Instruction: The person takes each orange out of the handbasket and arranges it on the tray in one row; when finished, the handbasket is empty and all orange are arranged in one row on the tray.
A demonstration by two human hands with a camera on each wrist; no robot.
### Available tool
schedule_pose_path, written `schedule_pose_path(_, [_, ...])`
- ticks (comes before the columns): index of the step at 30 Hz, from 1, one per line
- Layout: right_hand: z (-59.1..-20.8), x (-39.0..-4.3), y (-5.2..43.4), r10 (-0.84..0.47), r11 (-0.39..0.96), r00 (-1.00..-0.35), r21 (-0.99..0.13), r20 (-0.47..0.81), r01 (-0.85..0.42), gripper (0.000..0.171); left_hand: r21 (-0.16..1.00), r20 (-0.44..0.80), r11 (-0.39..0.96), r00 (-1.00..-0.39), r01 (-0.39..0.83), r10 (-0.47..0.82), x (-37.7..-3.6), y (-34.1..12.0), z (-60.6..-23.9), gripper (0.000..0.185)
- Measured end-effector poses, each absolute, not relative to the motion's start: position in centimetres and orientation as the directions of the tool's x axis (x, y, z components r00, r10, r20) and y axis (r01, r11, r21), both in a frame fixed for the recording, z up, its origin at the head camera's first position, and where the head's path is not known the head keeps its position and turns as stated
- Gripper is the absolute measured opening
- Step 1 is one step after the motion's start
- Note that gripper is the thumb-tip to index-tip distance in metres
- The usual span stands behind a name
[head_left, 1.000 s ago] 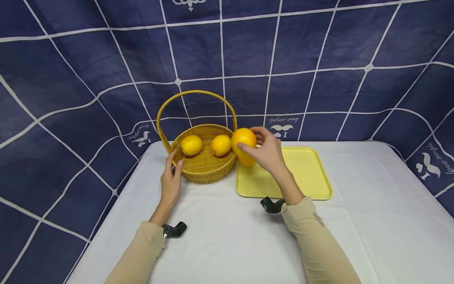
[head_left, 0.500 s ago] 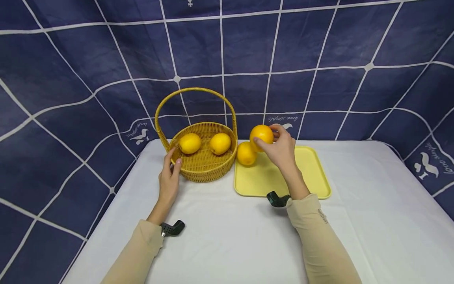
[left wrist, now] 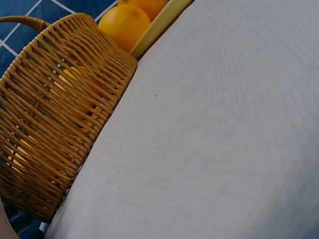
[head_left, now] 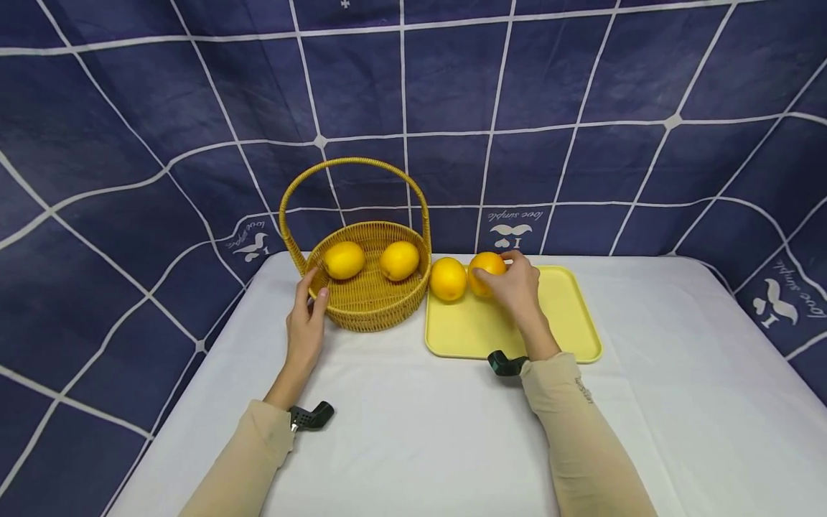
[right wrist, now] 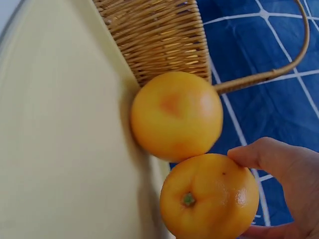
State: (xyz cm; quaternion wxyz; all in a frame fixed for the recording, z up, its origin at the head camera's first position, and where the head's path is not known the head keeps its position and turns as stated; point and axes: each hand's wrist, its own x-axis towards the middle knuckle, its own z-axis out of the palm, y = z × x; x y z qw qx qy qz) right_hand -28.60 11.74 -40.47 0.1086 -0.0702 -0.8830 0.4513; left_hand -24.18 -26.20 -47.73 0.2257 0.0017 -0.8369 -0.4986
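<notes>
White cloth covers the table (head_left: 413, 431) closest to us, with both beige sleeves coming in from the bottom edge. A bit further out, our left hand (head_left: 306, 324) rests against the near-left side of the wicker basket (head_left: 368, 316), fingers fairly straight and laid on the weave, steadying it more than gripping (the left wrist view only shows the basket wall, so we're going by the head view here). Our right hand (head_left: 517, 287) is out over the far-left part of the yellow tray (head_left: 568, 323), with thumb and fingers curled round an orange (head_left: 486, 267). That orange sits low, at or just above the tray surface; we can't tell if it has actually touched down. It's right up against a second orange (head_left: 449, 278) on the tray, which sits just beside the basket's wall. The right wrist view shows the pair touching (right wrist: 209, 199) (right wrist: 177, 115).

Furthest back, two lemons (head_left: 344, 260) (head_left: 399, 261) lie inside the basket, near its far side, under the arched handle.

Our read: we're at the set-down step of moving fruit from basket to tray. Next move probably calls for easing the fingers off gently so neither orange rolls.
</notes>
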Motion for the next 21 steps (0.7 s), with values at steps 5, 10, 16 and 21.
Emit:
schedule_pose_path(5, [-41.25, -28.75, 11.71, 0.208, 0.596, -0.975, -0.8, 0.072, 0.068, 0.071, 0.834, 0.379, 0.504, -0.897, 0.224, -0.228, -24.23, -26.28, -47.78, 0.052])
schedule_pose_path(10, [-41.1, -28.77, 11.86, 0.179, 0.613, -0.982, -0.787, 0.053, 0.069, 0.077, 0.832, 0.385, 0.505, -0.895, 0.23, -0.226, -24.31, -26.29, -47.69, 0.052])
schedule_pose_path(16, [-40.9, -28.62, 12.12, 0.171, 0.61, -0.984, -0.79, 0.05, 0.065, 0.078, 0.84, 0.373, 0.494, -0.9, 0.224, -0.227, -24.12, -26.29, -47.79, 0.052])
schedule_pose_path(21, [-40.42, -28.58, 12.04, 0.189, 0.604, -0.976, -0.797, 0.111, 0.027, 0.08, 0.842, 0.371, 0.492, -0.9, 0.223, -0.227, -24.14, -26.27, -47.69, 0.053])
